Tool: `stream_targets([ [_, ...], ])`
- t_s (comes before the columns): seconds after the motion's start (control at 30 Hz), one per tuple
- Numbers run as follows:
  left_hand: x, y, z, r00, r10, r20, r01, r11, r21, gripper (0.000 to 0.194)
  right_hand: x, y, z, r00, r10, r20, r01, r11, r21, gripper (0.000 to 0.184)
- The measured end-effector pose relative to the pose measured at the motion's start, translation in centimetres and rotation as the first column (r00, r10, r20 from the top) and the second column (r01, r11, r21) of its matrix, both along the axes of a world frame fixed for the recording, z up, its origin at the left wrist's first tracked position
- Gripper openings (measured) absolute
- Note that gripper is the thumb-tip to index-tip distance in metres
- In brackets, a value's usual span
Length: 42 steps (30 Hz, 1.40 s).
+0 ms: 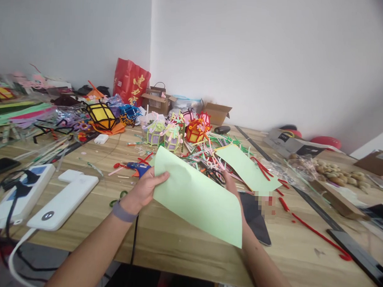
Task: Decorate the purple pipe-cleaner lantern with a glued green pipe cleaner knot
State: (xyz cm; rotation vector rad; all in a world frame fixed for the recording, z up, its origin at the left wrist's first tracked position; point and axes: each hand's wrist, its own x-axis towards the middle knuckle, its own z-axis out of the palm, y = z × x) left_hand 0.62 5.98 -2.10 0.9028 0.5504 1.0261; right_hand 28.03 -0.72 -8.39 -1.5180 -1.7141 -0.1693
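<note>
A sheet of pale green paper (199,198) slants across the middle of the view above the table. My left hand (152,184), with a greyish band on its wrist, is closed on the sheet's left edge, thumb on top. Behind the sheet's right part is my right hand (230,183); only some of it shows, and its grip is hidden. Close to its fingertips are black loops (220,176), perhaps scissor handles. A second green sheet (247,166) lies beyond on the table, beside a dark tablet-like slab (256,221). A blue glue gun (140,169) lies past my left hand.
Pipe-cleaner lanterns (196,130) and loose coloured stems (206,154) fill the table's middle. At left are a white power bank (63,204) and a power strip (21,196) with cables. Red stems (317,233) and a black bar (357,258) lie at right. Boxes (216,114) stand by the wall.
</note>
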Motion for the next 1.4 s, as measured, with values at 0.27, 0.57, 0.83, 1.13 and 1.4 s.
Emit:
stream_targets([
  [0.27, -2.1, -5.9, 0.4, 0.964, -0.149, -0.220, 0.076, 0.948, -0.309, 0.058, -1.9, -6.8, 2.5, 0.932, 0.342, 0.118, -0.351, 0.934, 0.071, 0.061],
  [0.57, -2.2, -7.8, -0.1, 0.996, -0.046, -0.075, 0.022, 0.958, -0.284, 0.058, -2.4, -9.6, 3.8, 0.903, 0.394, 0.172, -0.374, 0.917, -0.135, 0.068],
  [0.83, -4.7, -8.5, -0.1, 0.971, -0.201, -0.131, 0.199, 0.980, -0.024, 0.065, -2.4, -10.9, 5.4, 0.889, 0.266, 0.373, -0.374, 0.891, 0.256, 0.045],
  [1.13, -6.7, -8.3, -4.4, 0.572, 0.415, -0.708, 0.258, 0.728, 0.635, 0.042, -0.3, -10.5, 1.4, 0.703, 0.690, 0.174, -0.512, 0.660, -0.550, 0.057],
  [1.4, -5.1, -7.4, -4.4, 0.580, 0.106, -0.808, 0.528, 0.706, 0.472, 0.041, -0.4, -11.1, 2.4, 0.815, 0.496, -0.299, -0.563, 0.558, -0.609, 0.040],
])
